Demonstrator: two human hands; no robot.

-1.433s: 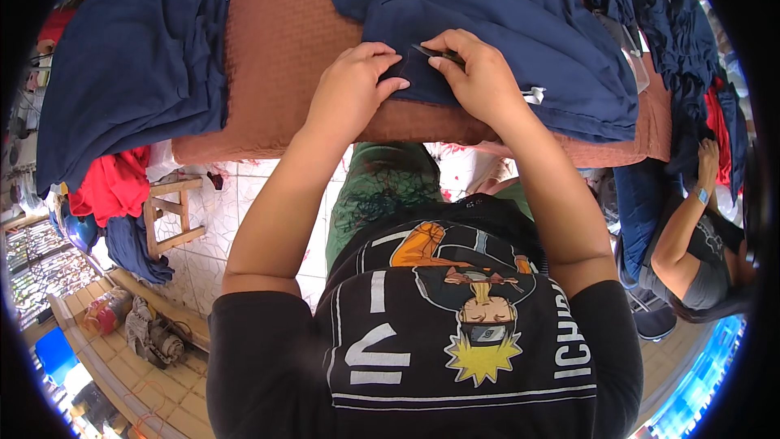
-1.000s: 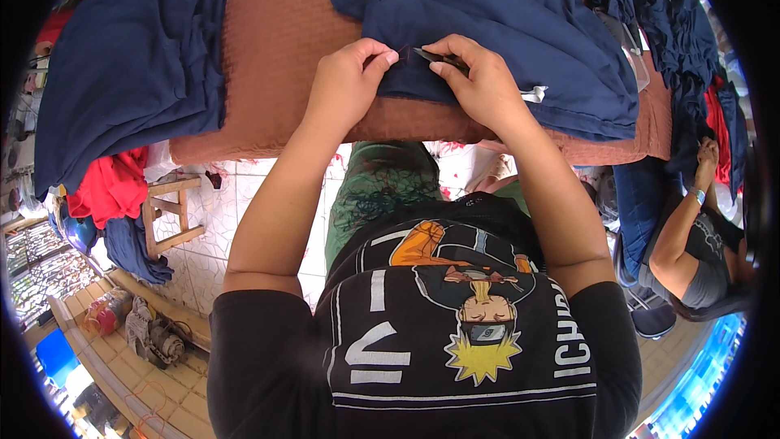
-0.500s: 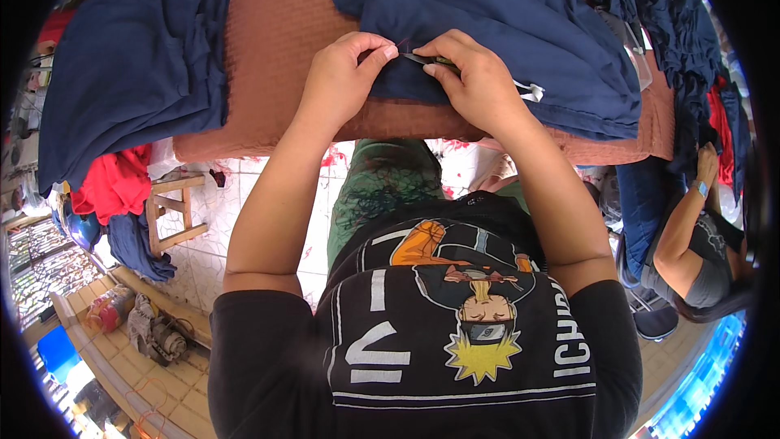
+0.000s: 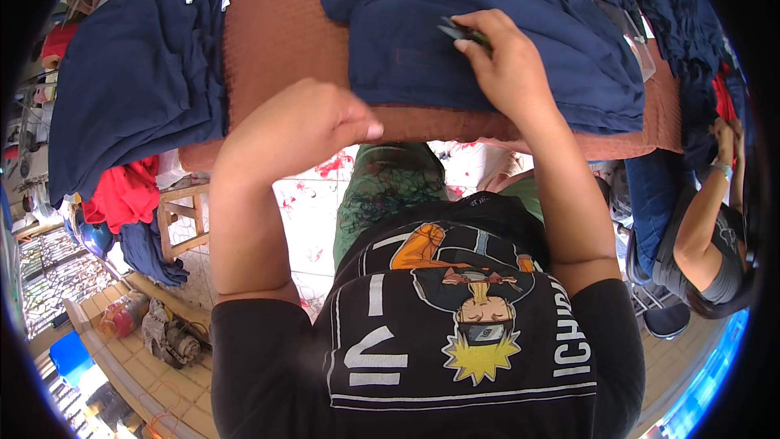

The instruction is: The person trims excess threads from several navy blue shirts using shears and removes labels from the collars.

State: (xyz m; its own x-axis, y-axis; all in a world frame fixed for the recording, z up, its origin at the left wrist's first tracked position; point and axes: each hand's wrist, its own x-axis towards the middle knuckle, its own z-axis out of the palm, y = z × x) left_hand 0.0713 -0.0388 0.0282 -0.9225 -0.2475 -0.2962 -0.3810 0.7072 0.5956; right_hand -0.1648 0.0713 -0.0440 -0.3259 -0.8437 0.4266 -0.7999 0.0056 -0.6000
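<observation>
My right hand [image 4: 513, 61] holds dark thread snips [image 4: 457, 31], the blades pointing left over a navy garment [image 4: 414, 57]. That garment lies spread on a brown textured cloth [image 4: 276, 41] covering the table, and faint reddish stitch marks show near its left part. Lower and to the left, my left hand [image 4: 329, 116] is off the garment near the table's front edge. Its fingers curl in against the thumb; anything pinched between them is too small to see.
A navy garment stack [image 4: 142, 73] with white labels hangs over the table's left edge. Red cloth [image 4: 122, 195] lies beside a wooden stool [image 4: 185, 219]. At the right another person [image 4: 707, 236] handles red fabric. Thread scraps litter the tiled floor [image 4: 305, 211].
My hands have come apart. The left has dropped toward me off the garment; the right has lifted slightly right with the snips. The garment's near part now lies flatter.
</observation>
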